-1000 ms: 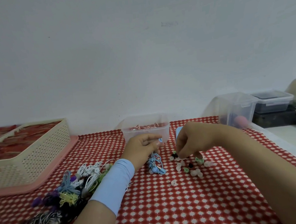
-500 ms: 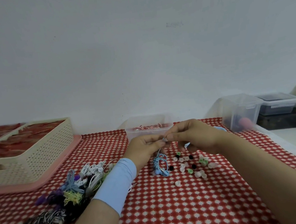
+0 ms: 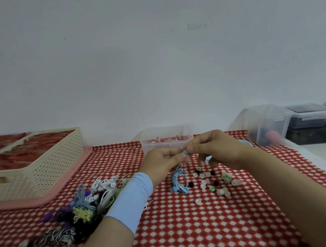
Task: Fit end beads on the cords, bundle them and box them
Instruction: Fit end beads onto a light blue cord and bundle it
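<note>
My left hand (image 3: 163, 163) pinches the upper end of a light blue cord (image 3: 180, 182), whose coiled rest hangs down onto the red checked cloth. My right hand (image 3: 215, 150) meets it from the right, thumb and forefinger pinching a small bead at the cord's tip (image 3: 185, 152). Loose end beads (image 3: 210, 180) in white, green and black lie scattered on the cloth just below my right hand. A heap of mixed cords (image 3: 86, 205) in white, blue, yellow, purple and black lies left of my left forearm. A clear plastic box (image 3: 166, 141) with pink-white cords stands behind my hands.
A cream perforated basket (image 3: 32, 169) with red packets sits on a pink tray at the left. Clear lidded tubs (image 3: 267, 124) and a dark one (image 3: 310, 116) stand at the back right. A white wall rises behind the table.
My right hand rose from the scattered beads and came to my left hand at the cord's end. Both hands lifted slightly, and the blue cord now hangs from them.
</note>
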`<action>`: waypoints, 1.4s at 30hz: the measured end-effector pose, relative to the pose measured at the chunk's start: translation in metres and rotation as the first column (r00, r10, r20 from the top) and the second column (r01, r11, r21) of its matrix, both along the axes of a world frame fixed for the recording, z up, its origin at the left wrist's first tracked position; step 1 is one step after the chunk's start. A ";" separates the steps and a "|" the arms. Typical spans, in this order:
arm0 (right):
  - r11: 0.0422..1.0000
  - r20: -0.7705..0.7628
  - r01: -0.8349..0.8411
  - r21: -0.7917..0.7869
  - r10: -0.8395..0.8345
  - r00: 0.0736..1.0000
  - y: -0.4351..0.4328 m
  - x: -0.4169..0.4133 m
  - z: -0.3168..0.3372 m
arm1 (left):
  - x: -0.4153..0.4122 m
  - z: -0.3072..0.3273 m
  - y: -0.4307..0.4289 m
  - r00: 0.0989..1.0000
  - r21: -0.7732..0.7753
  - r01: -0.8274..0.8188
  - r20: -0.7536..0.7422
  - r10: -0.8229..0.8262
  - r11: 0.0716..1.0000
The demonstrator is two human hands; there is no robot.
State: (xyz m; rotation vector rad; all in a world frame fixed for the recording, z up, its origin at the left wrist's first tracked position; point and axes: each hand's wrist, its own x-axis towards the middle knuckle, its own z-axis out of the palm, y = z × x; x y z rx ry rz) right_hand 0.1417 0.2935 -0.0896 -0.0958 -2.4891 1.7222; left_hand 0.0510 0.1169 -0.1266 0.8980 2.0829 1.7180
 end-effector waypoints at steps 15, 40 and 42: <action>0.992 0.085 -0.013 -0.126 0.024 0.996 0.004 -0.002 -0.004 | 0.003 0.002 0.002 0.997 -0.040 -0.003 -0.074 0.000 0.999; 0.995 -0.076 0.030 0.099 -0.022 0.997 0.002 -0.003 0.000 | 0.007 0.009 0.003 0.992 -0.023 -0.112 -0.062 0.110 0.993; 0.990 -0.100 0.059 0.125 -0.047 0.994 -0.001 -0.004 -0.001 | 0.007 0.008 0.003 0.989 -0.017 -0.136 -0.069 0.134 0.991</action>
